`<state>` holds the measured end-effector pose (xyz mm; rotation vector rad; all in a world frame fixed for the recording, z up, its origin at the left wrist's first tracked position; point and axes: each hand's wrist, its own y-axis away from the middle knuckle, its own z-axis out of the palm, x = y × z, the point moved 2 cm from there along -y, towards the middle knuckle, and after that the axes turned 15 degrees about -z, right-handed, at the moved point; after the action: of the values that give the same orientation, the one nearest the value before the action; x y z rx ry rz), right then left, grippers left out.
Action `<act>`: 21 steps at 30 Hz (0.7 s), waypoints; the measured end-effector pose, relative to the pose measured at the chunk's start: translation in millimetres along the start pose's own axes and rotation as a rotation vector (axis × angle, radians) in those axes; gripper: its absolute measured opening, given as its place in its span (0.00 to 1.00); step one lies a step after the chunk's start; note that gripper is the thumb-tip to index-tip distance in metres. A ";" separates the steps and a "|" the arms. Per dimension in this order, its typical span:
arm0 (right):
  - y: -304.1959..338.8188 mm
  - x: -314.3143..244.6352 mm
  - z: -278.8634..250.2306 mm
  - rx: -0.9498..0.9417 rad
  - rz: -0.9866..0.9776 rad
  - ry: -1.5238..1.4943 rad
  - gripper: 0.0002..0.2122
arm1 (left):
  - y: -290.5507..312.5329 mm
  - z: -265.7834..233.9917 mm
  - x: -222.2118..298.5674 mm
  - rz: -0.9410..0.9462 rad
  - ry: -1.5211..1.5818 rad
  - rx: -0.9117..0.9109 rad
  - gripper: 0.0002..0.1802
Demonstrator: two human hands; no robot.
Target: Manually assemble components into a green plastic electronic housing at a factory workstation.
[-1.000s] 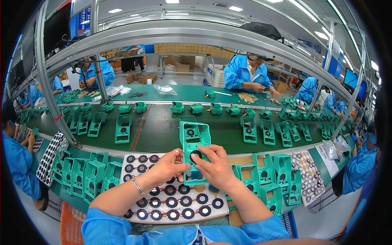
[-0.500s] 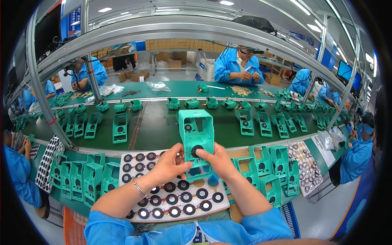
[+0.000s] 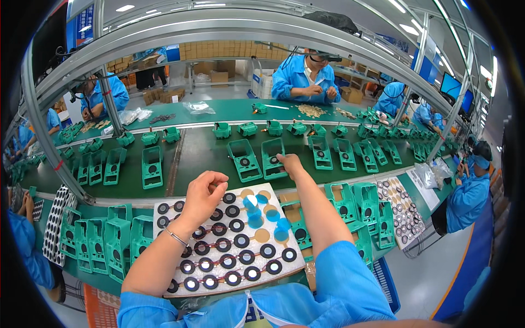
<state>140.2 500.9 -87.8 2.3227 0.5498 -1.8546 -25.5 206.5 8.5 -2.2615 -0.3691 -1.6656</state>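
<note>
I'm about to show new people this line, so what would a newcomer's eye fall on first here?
Probably the right hand, near the centre, touching a green housing on the dark green surface beyond the white board. Next come the rows of round black parts across that board, below and right of the left hand. The curved-looking metal beam spanning the top stands out too.

Left hand (image 3: 205, 195) loosely curled, right hand (image 3: 292, 164) stretched forward
</note>
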 end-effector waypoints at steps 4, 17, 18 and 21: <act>5.3 -20.1 -3.4 -0.053 -0.061 0.858 0.21 | -0.9 2.0 0.8 0.155 -0.244 0.064 0.05; 224.9 -90.8 -25.9 -0.667 -0.452 0.977 0.12 | 35.0 16.1 18.4 0.400 -0.764 -0.151 0.07; 232.0 -87.6 -25.2 -0.669 -0.452 0.977 0.12 | 36.6 15.7 20.0 0.398 -0.764 -0.150 0.07; 248.0 -90.7 -21.8 -0.490 -0.671 0.937 0.10 | 43.3 16.9 22.8 0.384 -0.810 -0.148 0.08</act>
<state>230.7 259.1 -27.9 2.6567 1.7962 -0.4440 12.5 173.8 21.6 -2.8068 0.0348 -0.5612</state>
